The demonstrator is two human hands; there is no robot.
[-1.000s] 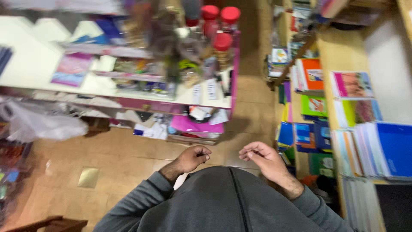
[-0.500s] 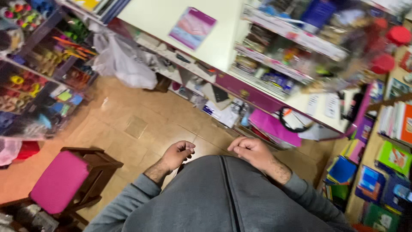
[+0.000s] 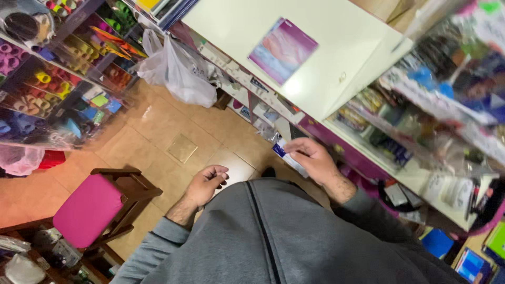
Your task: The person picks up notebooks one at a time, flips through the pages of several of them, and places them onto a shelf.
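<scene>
**Right hand reaches to the shelves under a white worktop in a crowded shop**

The right hand (image 3: pixel 314 159) is stretched toward the low shelves (image 3: pixel 247 102) beneath the white worktop (image 3: pixel 252 31), its fingers (image 3: pixel 294 151) curled onto a small white and blue packet (image 3: pixel 286 156); the packet is blurred, and whether the grip is firm cannot be told. The left hand (image 3: pixel 205 184) hangs loosely curled over the tan tiled floor (image 3: pixel 158 131), holding nothing, just in front of the grey zipped jacket (image 3: pixel 284 236).

On the worktop lies a flat rectangular card or booklet (image 3: pixel 283 50) in pink, purple and pale blue. A white plastic bag (image 3: pixel 176 71) hangs at the shelf edge to the left of the right hand, well apart from it. The shelves hold small boxes and cards, too blurred to tell apart. To the right, a magenta-fronted display rack (image 3: pixel 436 105) carries tiers of small packaged goods with white rectangular label strips along their edges.

At the far left, clear-fronted cases (image 3: pixel 58 73) show rolls and small items in yellow, orange, green and blue. A wooden stool with a pink cushion (image 3: pixel 87 210) stands on the floor beside the left arm. Blue and green covered books (image 3: pixel 473 257) sit at the lower right corner.
</scene>
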